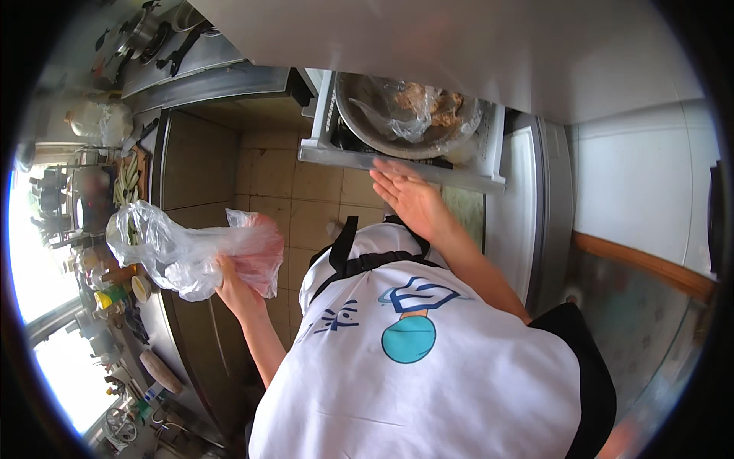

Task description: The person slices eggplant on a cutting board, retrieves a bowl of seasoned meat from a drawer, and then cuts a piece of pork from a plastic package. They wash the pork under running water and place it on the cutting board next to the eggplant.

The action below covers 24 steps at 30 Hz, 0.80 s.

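Observation:
My left hand (236, 284) grips a clear plastic bag (172, 246) by its gathered middle. Something pink shows through the bag's right end; its kind is unclear. My right hand (414, 202) holds nothing, its fingers stretched out at the front panel of a pulled-out refrigerator drawer (324, 154). Some fingertips appear behind or against the translucent panel, so contact is hard to judge. Inside the drawer sits a round metal bowl (346, 112). It contains brownish food (450, 112), partly covered by crumpled clear plastic (410, 123).
A large smooth grey panel (436, 34) overhangs the drawer. An open refrigerator door (519, 212) stands at the right. Along the left runs a crowded counter with green bean-like pods (127, 181), a yellow-and-green container (109, 297) and pans (137, 34). Tiled floor (266, 172) lies between.

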Each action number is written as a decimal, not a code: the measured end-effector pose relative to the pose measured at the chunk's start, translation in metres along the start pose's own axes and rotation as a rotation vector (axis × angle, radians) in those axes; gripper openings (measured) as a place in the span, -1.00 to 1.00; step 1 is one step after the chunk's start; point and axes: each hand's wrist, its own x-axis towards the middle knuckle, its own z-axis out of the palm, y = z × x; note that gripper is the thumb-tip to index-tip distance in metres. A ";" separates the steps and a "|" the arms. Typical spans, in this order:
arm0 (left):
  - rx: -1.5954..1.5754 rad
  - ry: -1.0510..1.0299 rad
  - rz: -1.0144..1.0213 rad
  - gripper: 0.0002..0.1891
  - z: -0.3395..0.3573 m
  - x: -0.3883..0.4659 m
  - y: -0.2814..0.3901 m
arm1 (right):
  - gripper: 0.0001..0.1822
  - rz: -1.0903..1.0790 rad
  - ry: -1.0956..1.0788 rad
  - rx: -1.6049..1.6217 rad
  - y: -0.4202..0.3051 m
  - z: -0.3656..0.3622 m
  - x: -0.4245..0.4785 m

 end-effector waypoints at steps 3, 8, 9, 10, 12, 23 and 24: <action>-0.065 0.011 0.019 -0.73 0.001 -0.010 -0.007 | -0.59 -0.004 -0.080 0.008 -0.009 0.007 -0.008; -0.102 0.075 -0.029 -0.73 0.031 -0.030 0.006 | -0.48 -0.064 -0.212 -0.180 -0.050 0.033 0.010; -0.126 0.055 -0.013 -0.75 0.034 -0.032 0.005 | -0.48 -0.041 -0.213 -0.179 -0.056 0.037 0.016; -0.138 0.041 0.006 -0.78 0.034 -0.035 0.005 | -0.48 -0.027 -0.184 -0.160 -0.056 0.035 0.020; -0.187 0.046 0.018 -0.83 0.039 -0.041 0.008 | -0.48 0.008 -0.158 -0.086 -0.057 0.016 0.033; -0.486 0.151 0.011 -0.74 0.070 -0.066 0.007 | -0.55 -0.095 -0.304 -0.260 -0.109 -0.057 0.151; -0.501 0.128 0.016 -0.70 0.066 -0.065 0.002 | -0.56 -0.115 -0.210 -0.194 -0.111 -0.051 0.165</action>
